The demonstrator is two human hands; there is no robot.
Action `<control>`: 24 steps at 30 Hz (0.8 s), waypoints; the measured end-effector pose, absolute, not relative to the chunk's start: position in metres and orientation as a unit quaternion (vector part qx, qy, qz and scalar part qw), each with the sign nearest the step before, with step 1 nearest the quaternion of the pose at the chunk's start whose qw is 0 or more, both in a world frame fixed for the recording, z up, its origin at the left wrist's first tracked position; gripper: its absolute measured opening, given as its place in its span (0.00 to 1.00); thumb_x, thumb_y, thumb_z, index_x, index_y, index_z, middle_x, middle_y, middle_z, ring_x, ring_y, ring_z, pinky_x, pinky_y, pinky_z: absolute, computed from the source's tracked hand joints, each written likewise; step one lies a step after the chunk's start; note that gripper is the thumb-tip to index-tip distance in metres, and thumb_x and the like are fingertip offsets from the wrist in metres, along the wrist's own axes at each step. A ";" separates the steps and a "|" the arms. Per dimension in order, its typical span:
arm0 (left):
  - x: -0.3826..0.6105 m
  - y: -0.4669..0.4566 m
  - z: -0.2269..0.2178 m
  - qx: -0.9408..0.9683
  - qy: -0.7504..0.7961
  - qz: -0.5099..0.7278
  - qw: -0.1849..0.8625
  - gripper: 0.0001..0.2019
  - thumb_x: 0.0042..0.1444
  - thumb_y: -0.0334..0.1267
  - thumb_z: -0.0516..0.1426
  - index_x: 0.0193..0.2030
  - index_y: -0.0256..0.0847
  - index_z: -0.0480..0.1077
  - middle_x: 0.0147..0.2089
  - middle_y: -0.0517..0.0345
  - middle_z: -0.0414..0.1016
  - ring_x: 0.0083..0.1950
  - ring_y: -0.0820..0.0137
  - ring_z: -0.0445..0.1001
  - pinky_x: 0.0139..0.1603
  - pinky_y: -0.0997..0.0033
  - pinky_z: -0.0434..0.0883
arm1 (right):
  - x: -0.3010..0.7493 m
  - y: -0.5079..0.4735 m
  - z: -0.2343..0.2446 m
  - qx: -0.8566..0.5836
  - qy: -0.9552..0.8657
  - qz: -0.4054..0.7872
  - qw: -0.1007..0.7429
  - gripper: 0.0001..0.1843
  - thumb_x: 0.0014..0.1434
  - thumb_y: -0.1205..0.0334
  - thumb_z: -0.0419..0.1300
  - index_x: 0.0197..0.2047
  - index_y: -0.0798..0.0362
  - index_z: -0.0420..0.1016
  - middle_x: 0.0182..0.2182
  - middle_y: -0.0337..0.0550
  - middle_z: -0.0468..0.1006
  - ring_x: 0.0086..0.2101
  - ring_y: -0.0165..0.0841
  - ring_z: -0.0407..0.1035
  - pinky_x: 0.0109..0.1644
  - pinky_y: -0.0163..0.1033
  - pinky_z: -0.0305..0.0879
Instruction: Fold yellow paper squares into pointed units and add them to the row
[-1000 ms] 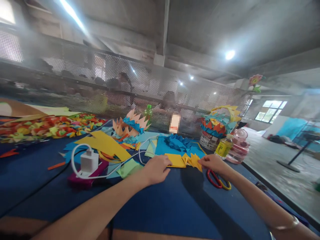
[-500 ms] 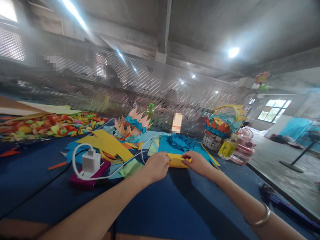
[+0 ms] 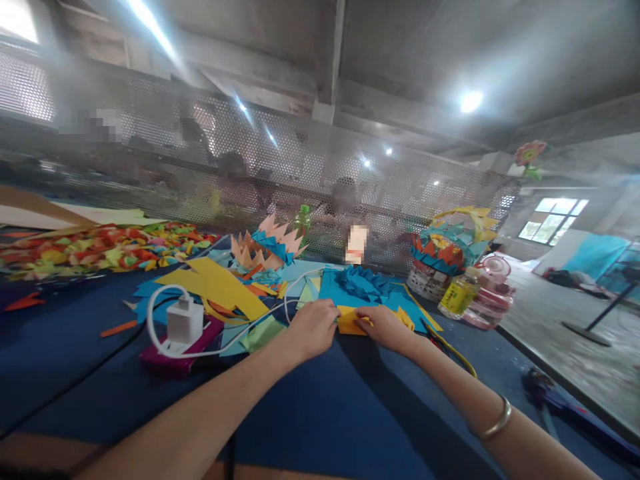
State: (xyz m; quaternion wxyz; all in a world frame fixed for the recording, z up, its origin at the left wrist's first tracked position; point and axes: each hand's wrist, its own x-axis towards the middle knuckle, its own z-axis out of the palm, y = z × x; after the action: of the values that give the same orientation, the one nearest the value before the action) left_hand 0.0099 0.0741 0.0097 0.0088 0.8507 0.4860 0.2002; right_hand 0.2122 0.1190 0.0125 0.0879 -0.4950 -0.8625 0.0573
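Note:
A small yellow paper piece [image 3: 349, 321] lies on the blue table [image 3: 325, 413], and both hands pinch it. My left hand [image 3: 313, 328] grips its left edge with curled fingers. From the right, my right hand [image 3: 385, 327] presses its fingertips on the same piece. Just behind the hands lies a folded blue paper flower [image 3: 363, 283] on blue sheets. Folded yellow pointed pieces [image 3: 406, 319] lie beside my right hand. A bracelet [image 3: 495, 421] circles my right wrist.
A white charger [image 3: 184, 320] with its cable rests on a magenta device [image 3: 175, 353] at left. Large yellow paper [image 3: 215, 287], colourful scraps [image 3: 100, 250], a paper basket [image 3: 443, 257], a yellow bottle [image 3: 457, 293], a green bottle [image 3: 301, 223] and a perforated metal screen [image 3: 280, 173] lie beyond. Scissors handles [image 3: 450, 350] show behind my right forearm.
My right hand moved left from the yellow pointed pieces to the yellow paper piece, meeting my left hand. The left hand barely shifted. The view drifted slightly.

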 end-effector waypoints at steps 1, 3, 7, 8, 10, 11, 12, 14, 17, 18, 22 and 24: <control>0.010 0.075 0.009 0.849 0.484 0.212 0.013 0.14 0.67 0.41 0.59 0.55 0.38 0.70 0.55 0.49 0.73 0.52 0.61 0.75 0.52 0.52 0.75 | 0.212 0.118 0.013 -0.502 -0.857 0.056 0.097 0.16 0.68 0.56 0.60 0.55 0.54 0.72 0.51 0.47 0.75 0.46 0.37 0.74 0.49 0.48 0.74; 0.010 0.076 0.007 0.843 0.479 0.245 0.023 0.14 0.67 0.41 0.59 0.55 0.38 0.70 0.56 0.49 0.72 0.53 0.60 0.75 0.53 0.52 0.74 | 0.212 0.115 0.014 -0.517 -0.845 0.052 0.126 0.15 0.68 0.56 0.60 0.54 0.53 0.72 0.51 0.46 0.75 0.45 0.37 0.74 0.49 0.48 0.74; 0.012 0.076 0.009 0.822 0.456 0.335 0.058 0.18 0.66 0.42 0.59 0.60 0.39 0.67 0.61 0.47 0.68 0.59 0.56 0.71 0.57 0.47 0.71 | 0.212 0.097 0.022 -0.528 -0.821 0.047 0.211 0.13 0.68 0.55 0.59 0.51 0.53 0.74 0.48 0.45 0.76 0.44 0.35 0.74 0.48 0.46 0.73; 0.014 0.076 0.010 0.817 0.447 0.356 0.073 0.19 0.66 0.42 0.59 0.61 0.40 0.66 0.63 0.47 0.67 0.60 0.55 0.70 0.58 0.45 0.70 | 0.212 0.091 0.024 -0.522 -0.818 0.050 0.235 0.12 0.68 0.55 0.59 0.49 0.54 0.74 0.46 0.44 0.77 0.43 0.35 0.74 0.48 0.46 0.73; 0.015 0.076 0.014 0.806 0.430 0.392 0.106 0.21 0.66 0.42 0.59 0.63 0.40 0.65 0.65 0.46 0.65 0.62 0.53 0.68 0.59 0.44 0.69 | 0.210 0.079 0.027 -0.505 -0.811 0.064 0.288 0.12 0.68 0.53 0.59 0.43 0.54 0.75 0.40 0.42 0.78 0.40 0.34 0.74 0.47 0.45 0.72; 0.016 0.077 0.016 0.800 0.424 0.405 0.126 0.21 0.66 0.42 0.59 0.63 0.41 0.65 0.66 0.46 0.64 0.62 0.53 0.68 0.60 0.44 0.69 | 0.209 0.075 0.027 -0.494 -0.806 0.075 0.317 0.13 0.68 0.52 0.58 0.40 0.54 0.74 0.37 0.41 0.78 0.38 0.34 0.74 0.46 0.44 0.71; 0.016 0.078 0.017 0.794 0.420 0.414 0.149 0.20 0.66 0.42 0.59 0.62 0.41 0.65 0.65 0.46 0.64 0.62 0.54 0.69 0.59 0.44 0.69 | 0.207 0.072 0.026 -0.484 -0.799 0.090 0.346 0.14 0.68 0.51 0.57 0.38 0.53 0.73 0.34 0.41 0.78 0.37 0.34 0.74 0.45 0.43 0.71; 0.016 0.082 0.017 0.780 0.418 0.417 0.206 0.18 0.66 0.42 0.59 0.60 0.39 0.67 0.62 0.47 0.68 0.58 0.56 0.72 0.56 0.48 0.72 | 0.204 0.069 0.021 -0.463 -0.782 0.132 0.397 0.17 0.68 0.47 0.52 0.38 0.51 0.71 0.32 0.42 0.78 0.35 0.35 0.74 0.41 0.41 0.70; 0.014 0.089 0.010 0.749 0.426 0.399 0.314 0.15 0.66 0.42 0.59 0.55 0.37 0.70 0.54 0.51 0.73 0.49 0.61 0.76 0.48 0.56 0.76 | 0.201 0.070 0.010 -0.430 -0.759 0.218 0.438 0.22 0.67 0.41 0.49 0.46 0.51 0.69 0.36 0.45 0.80 0.34 0.37 0.76 0.37 0.39 0.71; 0.014 0.091 0.007 0.735 0.428 0.395 0.348 0.14 0.66 0.42 0.59 0.54 0.37 0.70 0.53 0.51 0.74 0.48 0.62 0.77 0.47 0.57 0.77 | 0.202 0.071 0.006 -0.421 -0.754 0.245 0.441 0.23 0.65 0.40 0.52 0.47 0.52 0.69 0.38 0.46 0.81 0.35 0.37 0.76 0.36 0.39 0.72; 0.012 0.092 0.003 0.672 0.425 0.399 0.455 0.15 0.67 0.42 0.59 0.56 0.37 0.69 0.54 0.50 0.73 0.49 0.62 0.76 0.48 0.56 0.76 | 0.210 0.075 -0.005 -0.400 -0.736 0.324 0.440 0.28 0.56 0.39 0.64 0.46 0.54 0.72 0.38 0.46 0.82 0.36 0.39 0.77 0.38 0.40 0.74; 0.011 0.090 0.005 0.645 0.426 0.405 0.489 0.15 0.67 0.42 0.59 0.56 0.37 0.69 0.55 0.49 0.73 0.50 0.61 0.76 0.49 0.55 0.76 | 0.215 0.078 -0.008 -0.395 -0.727 0.344 0.443 0.25 0.60 0.41 0.63 0.47 0.55 0.74 0.37 0.44 0.81 0.37 0.37 0.77 0.41 0.42 0.74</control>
State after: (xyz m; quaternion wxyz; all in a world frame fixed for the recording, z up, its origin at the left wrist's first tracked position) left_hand 0.0108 0.0901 0.0051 0.4893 0.6448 0.4256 0.4046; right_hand 0.2148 0.0782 -0.0075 0.4434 -0.3950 -0.7271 0.3444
